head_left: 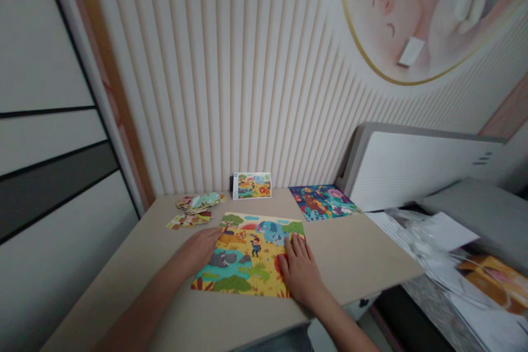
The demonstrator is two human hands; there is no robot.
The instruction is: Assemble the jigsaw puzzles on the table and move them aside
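An assembled jigsaw puzzle (pixel 259 275) with a safari picture lies flat on the table in front of me. Its picture holds an elephant, a hippo in water, trees and a small figure. My left hand (pixel 204 248) rests at the puzzle's upper left edge, its fingertips touching the border and gripping nothing that I can see. On the right side of the puzzle, my right hand (pixel 302 270) lies flat with fingers stretched out, covering part of a red-maned animal. Beyond the puzzle, a small picture card (pixel 254 186) with the same scene stands upright against the wall.
Loose puzzle pieces (pixel 200 203) are piled at the table's back left. A dark blue puzzle (pixel 324 202) with colourful animals lies at the back right. The beige table (pixel 350 253) meets a ribbed wall (pixel 214 77). Right of it are a bed's headboard (pixel 421 168), cables and papers.
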